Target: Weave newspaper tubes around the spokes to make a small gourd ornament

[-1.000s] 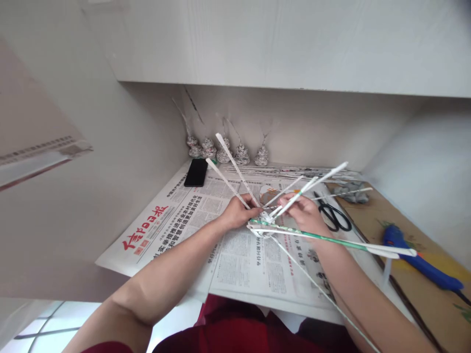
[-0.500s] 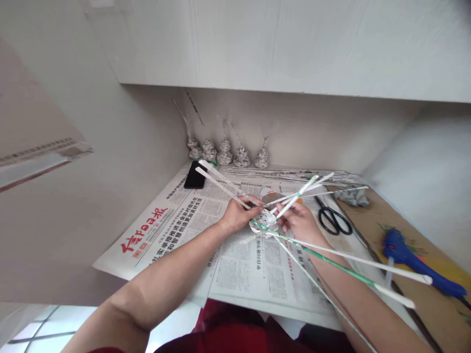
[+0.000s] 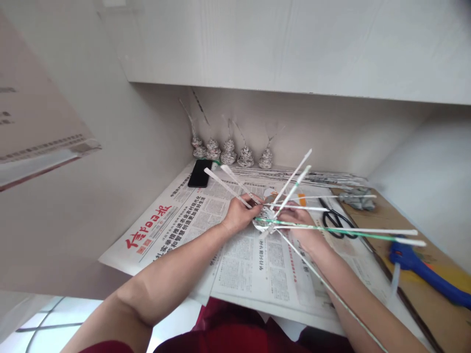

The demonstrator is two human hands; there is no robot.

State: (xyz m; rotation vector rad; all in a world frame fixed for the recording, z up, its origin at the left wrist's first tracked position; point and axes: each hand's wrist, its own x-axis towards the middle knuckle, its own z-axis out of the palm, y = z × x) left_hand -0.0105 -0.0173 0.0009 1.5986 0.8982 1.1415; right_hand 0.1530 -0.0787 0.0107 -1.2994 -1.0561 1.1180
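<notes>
A small piece woven from rolled newspaper strips (image 3: 265,219) sits between my hands above the newspaper sheets (image 3: 243,264). My left hand (image 3: 241,212) is closed on its left side, thumb on top. Two white paper strips (image 3: 230,184) stick out past that hand toward the back left. On the right side, my right hand (image 3: 298,220) has its fingers bent in at the weave and strips; the fingertips are partly hidden behind them. Several white and green paper strips (image 3: 353,231) fan out to the right, and one long strip (image 3: 324,279) runs down along my right forearm.
Several gourd-shaped woven paper pieces (image 3: 228,151) stand along the back wall. Loose paper rods (image 3: 294,175) lie before them. A black phone (image 3: 200,173) is at back left. Right: black scissors (image 3: 336,225), a grey crumpled lump (image 3: 357,199), cardboard (image 3: 415,294) and a blue glue gun (image 3: 423,269).
The strips on the right have swung: the white and green pair has risen to nearly level, and others point more steeply up. My right hand has turned slightly; the left keeps its grip.
</notes>
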